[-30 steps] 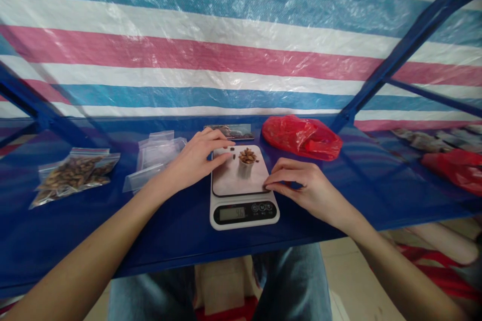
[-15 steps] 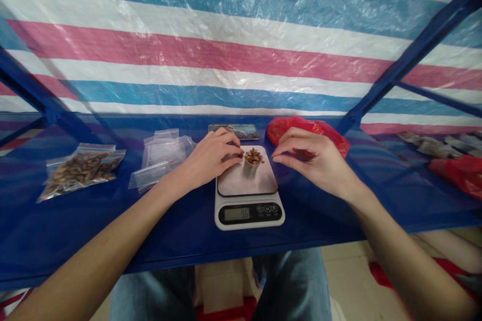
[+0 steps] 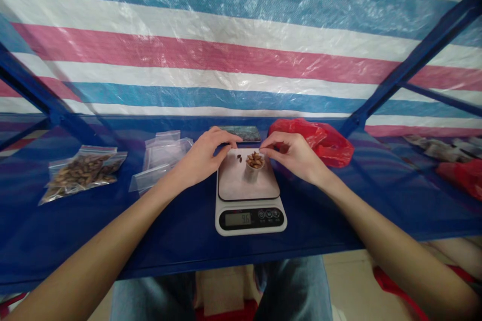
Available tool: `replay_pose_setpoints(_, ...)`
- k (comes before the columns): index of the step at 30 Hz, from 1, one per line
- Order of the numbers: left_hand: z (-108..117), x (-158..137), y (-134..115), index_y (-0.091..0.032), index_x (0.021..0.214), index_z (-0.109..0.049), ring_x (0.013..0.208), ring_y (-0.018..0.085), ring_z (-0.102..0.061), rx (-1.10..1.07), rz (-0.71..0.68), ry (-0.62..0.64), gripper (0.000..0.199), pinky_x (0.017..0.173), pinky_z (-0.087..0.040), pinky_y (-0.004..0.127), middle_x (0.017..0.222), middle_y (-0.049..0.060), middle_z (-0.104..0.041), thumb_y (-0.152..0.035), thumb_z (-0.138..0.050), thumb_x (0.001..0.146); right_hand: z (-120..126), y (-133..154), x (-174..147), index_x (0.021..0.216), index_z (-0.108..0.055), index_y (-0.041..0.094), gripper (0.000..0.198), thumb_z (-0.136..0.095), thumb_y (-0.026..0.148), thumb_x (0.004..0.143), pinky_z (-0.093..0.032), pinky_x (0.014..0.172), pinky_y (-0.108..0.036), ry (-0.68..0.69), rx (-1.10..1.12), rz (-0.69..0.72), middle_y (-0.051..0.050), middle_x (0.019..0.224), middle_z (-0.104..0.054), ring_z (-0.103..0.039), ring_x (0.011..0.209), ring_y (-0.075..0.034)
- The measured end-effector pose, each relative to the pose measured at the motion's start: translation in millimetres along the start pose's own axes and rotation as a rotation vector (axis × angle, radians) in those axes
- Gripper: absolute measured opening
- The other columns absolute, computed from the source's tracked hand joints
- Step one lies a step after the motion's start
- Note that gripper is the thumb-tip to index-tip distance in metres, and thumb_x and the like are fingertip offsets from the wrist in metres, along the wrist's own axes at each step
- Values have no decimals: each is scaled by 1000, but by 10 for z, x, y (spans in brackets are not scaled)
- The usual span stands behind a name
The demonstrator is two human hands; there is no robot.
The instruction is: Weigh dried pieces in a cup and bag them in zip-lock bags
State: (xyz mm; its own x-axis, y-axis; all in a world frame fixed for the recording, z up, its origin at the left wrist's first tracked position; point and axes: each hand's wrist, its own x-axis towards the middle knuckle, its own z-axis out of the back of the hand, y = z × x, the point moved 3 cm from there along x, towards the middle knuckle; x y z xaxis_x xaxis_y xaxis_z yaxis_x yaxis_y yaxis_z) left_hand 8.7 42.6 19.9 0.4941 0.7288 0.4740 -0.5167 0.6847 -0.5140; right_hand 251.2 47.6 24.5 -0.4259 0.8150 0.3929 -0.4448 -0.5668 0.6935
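A small cup [image 3: 251, 176] stands upright on the plate of a white kitchen scale [image 3: 222, 228], heaped with brown seed-like pieces [image 3: 254, 160]. The scale's display seems to read 9.6. Two or so small dark bits [image 3: 239, 158] lie on the plate left of the cup. My left hand [image 3: 209, 155] is at the plate's back left corner, thumb and fingertips close together; whatever they may hold is hidden. On the cup's other side, my right hand [image 3: 291, 154] has thumb and forefinger pinched beside the rim, on something too small to name.
Zip bags of brown pieces [image 3: 83, 170] lie at the left. Closer in are several clear zip bags [image 3: 165, 153]. Behind the scale lies a phone [image 3: 246, 134], with a red plastic bag [image 3: 331, 145] to its right. Blue frame posts [image 3: 410, 65] rise before a striped sheet [image 3: 226, 50].
My right hand has moved left to the cup's rim. My left hand has drawn back and left, uncovering the dark bits. A dark speck right of the cup no longer shows.
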Motion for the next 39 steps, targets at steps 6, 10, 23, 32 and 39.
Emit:
replay_pose_setpoints(6, 26, 8, 246, -17, 110, -77, 101, 26, -61, 224, 9, 16, 28, 93, -50, 43, 109, 9, -77, -17, -50, 104, 82, -133, 62, 96, -83, 19, 21, -71, 35, 97, -56, 81, -35, -60, 47, -9, -8, 97, -82, -75, 89, -22)
replay_pose_setpoints(10, 1, -5, 340, -17, 110, -80, 101, 26, -60, 239, 17, 116, 38, 92, -51, 44, 107, 10, -74, -5, -45, 98, 74, -260, 282, 101, -85, 18, 19, -68, 26, 96, -57, 84, -35, 34, -6, 23, -9, 102, -83, -76, 92, -23)
replay_pose_setpoints(23, -21, -54, 264, -15, 113, -79, 103, 25, -59, 138, 53, 179, 51, 94, -52, 43, 106, 9, -73, 5, -39, 89, -200, -511, 774, 100, -86, 15, 20, -69, 15, 91, -56, 77, -28, 592, -141, 168, -9, 95, -84, -77, 82, -20)
replay_pose_setpoints(32, -54, -76, 285, -14, 122, -76, 107, 26, -59, 151, 50, 179, 56, 97, -53, 44, 114, 10, -73, 6, -37, 88, 169, -246, 723, 96, -83, 18, 14, -75, 29, 92, -50, 65, -28, 343, -99, 55, -4, 87, -80, -65, 69, -15)
replay_pose_setpoints(39, -3, -64, 227, -14, 120, -76, 108, 28, -58, 220, 53, 160, 54, 99, -51, 47, 113, 11, -73, 6, -39, 87, 283, 71, 120, 96, -82, 19, 20, -78, 39, 94, -51, 70, -29, 269, -21, 70, -6, 91, -76, -68, 79, -17)
